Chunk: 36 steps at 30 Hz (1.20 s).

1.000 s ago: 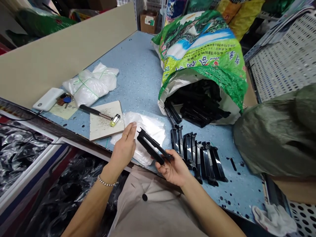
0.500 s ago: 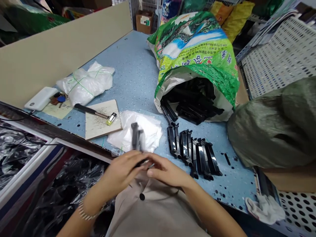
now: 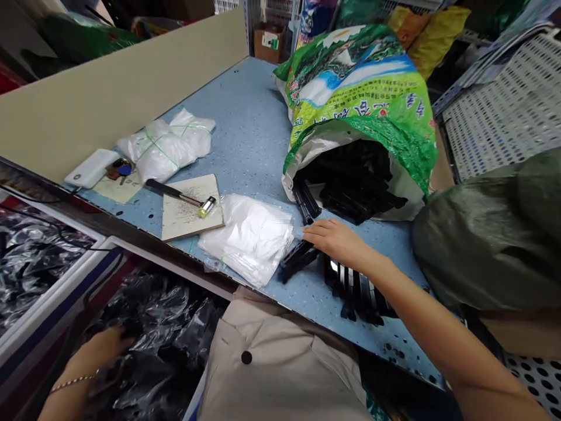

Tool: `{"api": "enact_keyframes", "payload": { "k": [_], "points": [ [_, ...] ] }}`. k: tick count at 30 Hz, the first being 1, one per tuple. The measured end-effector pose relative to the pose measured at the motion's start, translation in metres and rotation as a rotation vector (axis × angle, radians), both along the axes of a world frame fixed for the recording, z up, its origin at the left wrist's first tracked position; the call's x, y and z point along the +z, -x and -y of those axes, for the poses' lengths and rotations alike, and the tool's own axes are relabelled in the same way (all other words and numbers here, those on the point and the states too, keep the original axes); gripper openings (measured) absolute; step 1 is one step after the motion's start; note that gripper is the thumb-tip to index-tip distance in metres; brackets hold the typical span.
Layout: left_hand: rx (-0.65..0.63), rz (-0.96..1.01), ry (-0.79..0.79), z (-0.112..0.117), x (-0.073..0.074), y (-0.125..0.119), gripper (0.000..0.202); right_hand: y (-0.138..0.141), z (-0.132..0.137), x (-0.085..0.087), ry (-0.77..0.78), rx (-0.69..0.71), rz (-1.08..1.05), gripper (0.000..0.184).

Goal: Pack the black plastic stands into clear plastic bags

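My right hand (image 3: 335,240) reaches over the worktop with its fingers closed on a long, narrow black plastic part (image 3: 297,260), which lies slanted beside the row. More such black plastic parts (image 3: 353,292) lie side by side under my wrist and forearm, partly hidden. Over at the lower left, my left hand (image 3: 103,351) is low in a bin full of black parts in clear plastic bags (image 3: 162,327). Motion smears its fingers, so their grip is unclear. A stack of clear plastic bags (image 3: 252,234) rests just left of the part under my right hand.
A green printed sack (image 3: 363,99) lies open towards me with black parts inside. On the left are a hammer (image 3: 175,192) on a board (image 3: 188,219), a tied plastic bundle (image 3: 169,146) and a white device (image 3: 93,168). A dark green sack (image 3: 491,234) bulges at right.
My hands were together in front of my body around a black part. Now they are apart: the left has dropped into the bin, the right has moved onto the parts on the worktop.
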<state>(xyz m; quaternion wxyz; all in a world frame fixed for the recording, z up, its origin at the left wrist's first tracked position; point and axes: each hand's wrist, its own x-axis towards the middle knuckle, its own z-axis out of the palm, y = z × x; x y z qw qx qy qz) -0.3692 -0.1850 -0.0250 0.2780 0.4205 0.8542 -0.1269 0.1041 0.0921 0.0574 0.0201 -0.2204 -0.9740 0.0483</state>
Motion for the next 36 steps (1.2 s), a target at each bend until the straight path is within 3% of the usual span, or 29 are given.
{"api": "enact_keyframes", "payload": {
  "k": [3,6,9,11,14,19,22,27,31,36],
  "points": [
    [-0.050,0.104,-0.289,-0.059,0.022,-0.058,0.017,-0.013,0.011,0.012,0.169,-0.145,-0.196,0.028],
    [-0.206,0.212,-0.689,-0.130,0.045,-0.151,0.018,-0.015,0.025,0.012,0.419,-0.454,-0.469,0.030],
    [-0.481,0.173,-0.797,-0.184,0.054,-0.232,0.022,-0.010,0.040,0.003,0.742,-0.722,-0.745,0.034],
    [-0.557,0.127,-0.767,-0.206,0.051,-0.255,0.020,-0.007,0.048,-0.003,0.939,-0.816,-0.874,0.036],
    [-0.465,0.266,-0.742,-0.223,0.043,-0.248,0.011,-0.003,0.058,-0.008,1.153,-0.918,-0.992,0.037],
    [0.099,0.948,-0.760,-0.227,0.040,-0.206,0.024,0.017,0.064,-0.009,1.425,-0.922,-1.094,0.036],
    [0.294,1.178,-0.658,-0.223,0.043,-0.197,0.027,0.037,0.060,-0.011,1.602,-0.836,-1.133,0.034],
    [0.407,1.209,-0.762,-0.220,0.043,-0.200,0.032,0.073,0.050,-0.018,1.737,-0.811,-1.232,0.030],
    [0.353,1.241,-0.748,-0.220,0.044,-0.202,0.027,0.098,0.041,-0.027,1.785,-0.836,-1.261,0.028],
    [0.406,1.273,-0.723,-0.217,0.046,-0.192,0.024,0.097,0.031,-0.039,1.645,-0.952,-1.281,0.033]
  ]
}}
